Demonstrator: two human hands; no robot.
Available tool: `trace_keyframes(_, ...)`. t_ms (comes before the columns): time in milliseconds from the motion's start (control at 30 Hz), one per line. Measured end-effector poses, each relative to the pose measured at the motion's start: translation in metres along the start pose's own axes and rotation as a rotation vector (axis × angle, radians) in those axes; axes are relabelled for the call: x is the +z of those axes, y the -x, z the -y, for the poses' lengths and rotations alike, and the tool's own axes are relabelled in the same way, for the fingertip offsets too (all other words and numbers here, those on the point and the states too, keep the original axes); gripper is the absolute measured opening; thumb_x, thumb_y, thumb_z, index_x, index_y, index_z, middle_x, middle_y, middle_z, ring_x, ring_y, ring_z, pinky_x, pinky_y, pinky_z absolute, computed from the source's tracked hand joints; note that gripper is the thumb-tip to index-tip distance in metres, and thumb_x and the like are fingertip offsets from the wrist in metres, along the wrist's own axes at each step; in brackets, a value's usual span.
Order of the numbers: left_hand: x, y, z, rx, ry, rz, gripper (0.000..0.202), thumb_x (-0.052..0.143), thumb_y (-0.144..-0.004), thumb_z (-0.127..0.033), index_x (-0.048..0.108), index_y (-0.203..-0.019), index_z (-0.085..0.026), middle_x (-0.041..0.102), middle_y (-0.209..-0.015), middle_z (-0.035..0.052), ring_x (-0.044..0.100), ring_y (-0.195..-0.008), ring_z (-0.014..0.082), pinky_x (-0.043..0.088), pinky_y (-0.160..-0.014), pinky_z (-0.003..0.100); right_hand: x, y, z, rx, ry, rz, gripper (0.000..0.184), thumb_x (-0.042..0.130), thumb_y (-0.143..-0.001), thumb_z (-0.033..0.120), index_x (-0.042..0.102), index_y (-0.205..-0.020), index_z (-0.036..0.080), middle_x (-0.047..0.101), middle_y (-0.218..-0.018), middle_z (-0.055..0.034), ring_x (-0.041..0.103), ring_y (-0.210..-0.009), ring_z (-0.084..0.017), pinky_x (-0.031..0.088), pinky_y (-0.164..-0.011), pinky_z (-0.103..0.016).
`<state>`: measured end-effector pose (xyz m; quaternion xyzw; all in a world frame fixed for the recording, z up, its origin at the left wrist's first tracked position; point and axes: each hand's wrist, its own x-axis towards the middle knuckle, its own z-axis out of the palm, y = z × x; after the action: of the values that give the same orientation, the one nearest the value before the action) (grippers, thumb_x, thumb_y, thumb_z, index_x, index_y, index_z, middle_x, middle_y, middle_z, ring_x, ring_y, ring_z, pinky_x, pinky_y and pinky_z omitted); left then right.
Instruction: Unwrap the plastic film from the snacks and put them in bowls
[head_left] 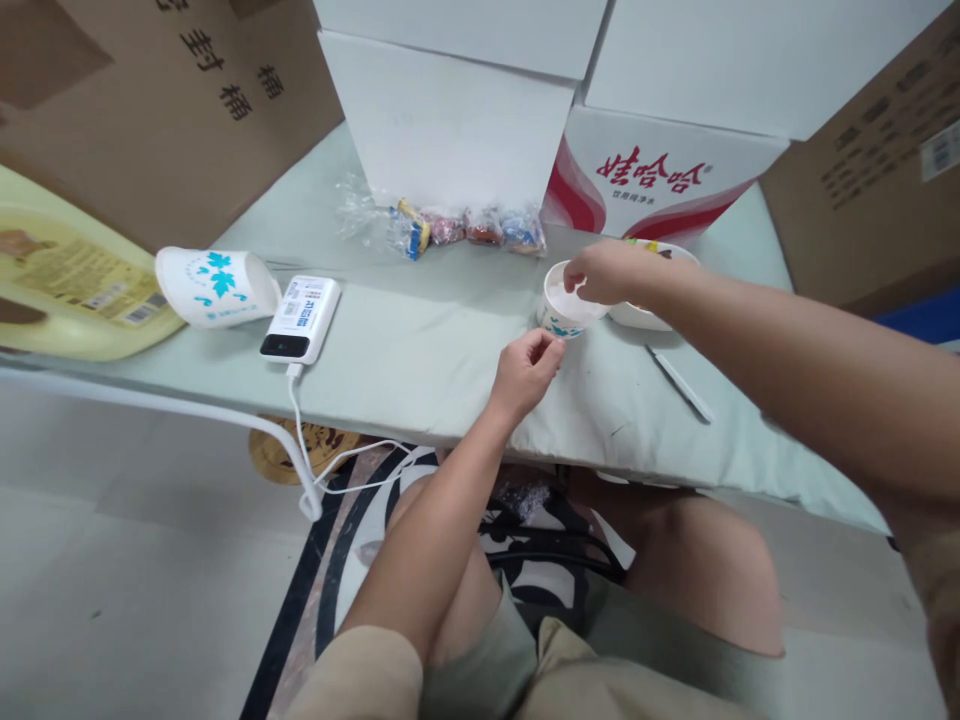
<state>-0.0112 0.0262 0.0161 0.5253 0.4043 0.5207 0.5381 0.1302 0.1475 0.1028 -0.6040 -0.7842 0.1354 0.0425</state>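
Observation:
A small white paper cup with blue print [561, 318] stands upright on the pale green table [420, 350]. My right hand [609, 274] hovers over the cup's rim with fingers pinched together; what they hold is hidden. My left hand [526, 370] sits just below and left of the cup, fingers curled loosely, thumb and forefinger close together, apart from the cup's wall. A white bowl [651, 316] with something colourful in it lies behind my right wrist.
A tipped paper cup [216, 288], a power bank [301, 318] with a white cable, wrapped candies [469, 230], a white stick [681, 384], a yellow jug [67, 290] and cardboard and white boxes [450, 120] crowd the table. My knees are below the table edge.

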Motion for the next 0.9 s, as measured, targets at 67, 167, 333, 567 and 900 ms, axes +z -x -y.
trace_keyframes(67, 0.000, 0.001, 0.000, 0.005, -0.015, -0.019, 0.033, 0.061, -0.088, -0.045, 0.053, -0.068, -0.019, 0.051, -0.057, -0.0037, 0.048, -0.055, 0.0105, 0.038, -0.057, 0.026, 0.004, -0.002, 0.006, 0.034, 0.205, 0.193, 0.025, 0.073, -0.059, -0.007, 0.069, -0.058, 0.018, 0.055, -0.055, 0.0032, 0.047, -0.058, -0.010, 0.037, -0.071, -0.031)
trace_keyframes(167, 0.000, 0.001, -0.001, -0.007, -0.003, -0.038, 0.032, 0.061, -0.089, -0.043, 0.053, -0.069, -0.019, 0.051, -0.058, -0.0035, 0.048, -0.057, 0.0105, 0.038, -0.058, 0.026, -0.001, -0.002, 0.011, 0.024, 0.255, 0.225, 0.021, 0.077, -0.061, -0.002, 0.072, -0.065, 0.018, 0.061, -0.059, 0.0010, 0.046, -0.057, -0.011, 0.034, -0.068, -0.033)
trace_keyframes(333, 0.002, -0.006, -0.005, -0.057, 0.095, -0.060, 0.029, 0.059, -0.088, -0.040, 0.054, -0.069, -0.019, 0.051, -0.060, -0.0028, 0.048, -0.058, 0.0104, 0.038, -0.059, 0.027, -0.021, -0.031, 0.013, 0.006, 0.273, 0.059, 0.029, 0.060, -0.083, 0.017, 0.072, -0.108, 0.008, 0.073, -0.094, -0.0061, 0.064, -0.088, -0.016, 0.036, -0.075, -0.036)
trace_keyframes(567, 0.007, -0.013, -0.017, -0.143, 0.247, -0.100, 0.028, 0.060, -0.085, -0.042, 0.054, -0.070, -0.019, 0.051, -0.061, -0.0042, 0.047, -0.059, 0.0093, 0.038, -0.060, 0.026, 0.008, -0.112, 0.021, 0.179, 0.147, 0.043, 0.096, 0.082, -0.073, 0.027, 0.035, -0.154, 0.007, 0.058, -0.140, -0.0239, 0.059, -0.125, -0.031, 0.043, -0.097, -0.043)
trace_keyframes(900, 0.005, -0.017, -0.021, -0.203, 0.295, -0.105, 0.027, 0.062, -0.084, -0.041, 0.055, -0.069, -0.020, 0.051, -0.062, -0.0045, 0.047, -0.061, 0.0091, 0.038, -0.062, 0.025, 0.051, -0.164, -0.026, 0.041, 0.083, -0.072, 0.086, 0.085, -0.063, 0.044, 0.060, -0.132, -0.001, 0.067, -0.127, -0.0265, 0.067, -0.115, -0.026, 0.048, -0.091, -0.040)
